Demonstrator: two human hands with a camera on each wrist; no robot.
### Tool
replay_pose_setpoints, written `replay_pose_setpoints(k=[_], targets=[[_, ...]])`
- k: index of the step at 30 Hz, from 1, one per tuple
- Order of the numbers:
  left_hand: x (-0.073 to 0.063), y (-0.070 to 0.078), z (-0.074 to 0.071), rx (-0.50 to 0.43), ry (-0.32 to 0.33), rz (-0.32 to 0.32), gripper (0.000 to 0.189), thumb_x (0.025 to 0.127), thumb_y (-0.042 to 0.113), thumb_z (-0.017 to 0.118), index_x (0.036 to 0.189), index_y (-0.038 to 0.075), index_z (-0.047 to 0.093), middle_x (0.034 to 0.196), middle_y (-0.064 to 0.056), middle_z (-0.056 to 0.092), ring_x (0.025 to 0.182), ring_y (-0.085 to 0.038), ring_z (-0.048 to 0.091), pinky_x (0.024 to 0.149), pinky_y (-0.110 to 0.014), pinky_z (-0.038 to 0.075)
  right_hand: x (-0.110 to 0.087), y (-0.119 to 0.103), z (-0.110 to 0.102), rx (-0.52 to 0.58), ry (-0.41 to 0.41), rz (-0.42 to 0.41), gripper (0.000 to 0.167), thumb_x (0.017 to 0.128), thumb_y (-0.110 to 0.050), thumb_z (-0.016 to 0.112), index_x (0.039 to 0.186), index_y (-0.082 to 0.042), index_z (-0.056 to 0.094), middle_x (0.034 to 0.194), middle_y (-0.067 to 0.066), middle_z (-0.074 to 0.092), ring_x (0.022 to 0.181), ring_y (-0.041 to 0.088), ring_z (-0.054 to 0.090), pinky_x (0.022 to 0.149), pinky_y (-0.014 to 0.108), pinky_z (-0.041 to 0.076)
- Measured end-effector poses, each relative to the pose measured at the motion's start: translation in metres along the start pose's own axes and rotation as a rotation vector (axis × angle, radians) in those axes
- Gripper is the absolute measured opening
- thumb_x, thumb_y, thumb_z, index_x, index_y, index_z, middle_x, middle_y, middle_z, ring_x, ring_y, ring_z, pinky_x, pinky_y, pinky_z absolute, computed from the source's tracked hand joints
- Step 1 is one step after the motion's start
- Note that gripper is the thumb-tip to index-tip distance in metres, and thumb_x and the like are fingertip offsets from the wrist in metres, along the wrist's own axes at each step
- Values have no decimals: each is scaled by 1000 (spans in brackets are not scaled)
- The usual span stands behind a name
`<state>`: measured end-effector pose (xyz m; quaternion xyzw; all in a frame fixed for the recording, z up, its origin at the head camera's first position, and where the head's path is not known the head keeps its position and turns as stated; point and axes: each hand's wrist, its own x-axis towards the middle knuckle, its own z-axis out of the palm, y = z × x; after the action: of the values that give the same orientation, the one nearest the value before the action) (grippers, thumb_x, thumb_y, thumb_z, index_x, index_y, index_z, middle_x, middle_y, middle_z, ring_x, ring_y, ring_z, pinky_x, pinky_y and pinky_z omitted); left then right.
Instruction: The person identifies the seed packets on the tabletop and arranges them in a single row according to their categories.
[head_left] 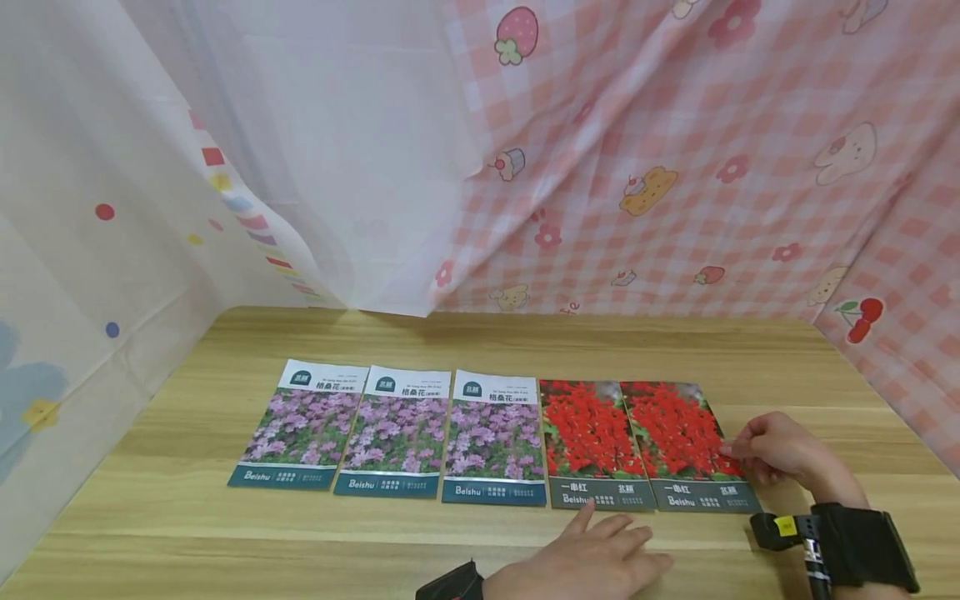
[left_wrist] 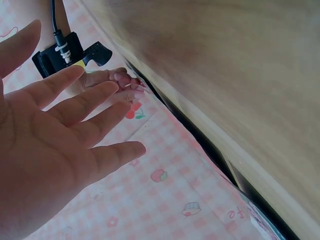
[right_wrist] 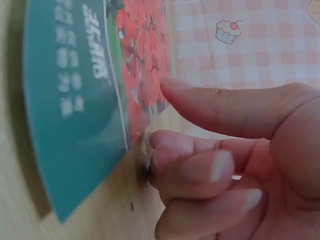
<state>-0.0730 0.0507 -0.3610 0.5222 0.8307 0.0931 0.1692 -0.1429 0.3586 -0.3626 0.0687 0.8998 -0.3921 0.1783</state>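
Note:
At the right end of a row of seed packets, my right hand [head_left: 780,454] pinches the right edge of a red-flower seed packet [head_left: 678,429]. In the right wrist view the thumb lies on the face of this packet [right_wrist: 145,55] and the forefinger is at its edge. Another red-flower seed packet [head_left: 592,429] lies right beside it on the left. My left hand [head_left: 588,554], fingers spread and palm down, is just in front of the red packets and holds nothing. The left wrist view shows the palm of this hand [left_wrist: 45,145].
Three purple-flower seed packets, the left one [head_left: 300,425], the middle one [head_left: 393,433] and the right one [head_left: 495,437], continue the row leftward on the wooden table [head_left: 187,533]. A pink checked cloth [head_left: 675,275] and a white cloth [head_left: 360,167] hang behind the table.

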Motion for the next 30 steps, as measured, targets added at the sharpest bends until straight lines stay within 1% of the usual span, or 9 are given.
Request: replay_pose_setpoints(k=[8,14,18,24,27,30], targets=[[-2,-3,-1,85,29,-29,58,90,56,41,141,31,34,141,7,34,131,-13,27,104,-44,25,-3,-6,1,-24,44,-19,19,89,-14,56,78,2,54,58,3,47,46,15,45,42,27,37],[-6,-5,-3,65,40,-34,58,89,56,42,140,30,35,140,7,36,130,-14,29,103,-44,27,-4,-10,0,-38,58,-21,22,92,-14,50,77,1,53,57,2,46,45,15,44,42,27,36],[-12,-6,-5,64,65,-47,55,91,52,44,140,28,36,140,6,37,129,-13,31,103,-44,28,-4,-12,0,-38,82,-35,28,94,-20,50,75,0,51,56,1,45,45,15,43,41,26,35],[-25,-12,-8,43,153,-61,54,90,47,49,138,23,40,137,4,41,127,-14,34,101,-46,30,-4,-18,2,-31,118,-64,32,94,-28,51,80,1,52,57,0,44,47,15,45,42,26,35],[-30,-17,-10,35,207,-75,54,89,47,50,137,22,42,135,3,44,125,-15,36,100,-47,32,-4,-21,3,-45,127,-86,32,95,-27,50,85,3,52,58,0,44,48,15,45,42,26,36],[-34,-21,-14,13,231,-102,52,90,45,51,136,21,43,135,2,44,126,-17,36,100,-49,31,-5,-26,4,-58,130,-124,32,95,-26,49,92,6,52,58,1,44,48,15,44,43,27,36]])
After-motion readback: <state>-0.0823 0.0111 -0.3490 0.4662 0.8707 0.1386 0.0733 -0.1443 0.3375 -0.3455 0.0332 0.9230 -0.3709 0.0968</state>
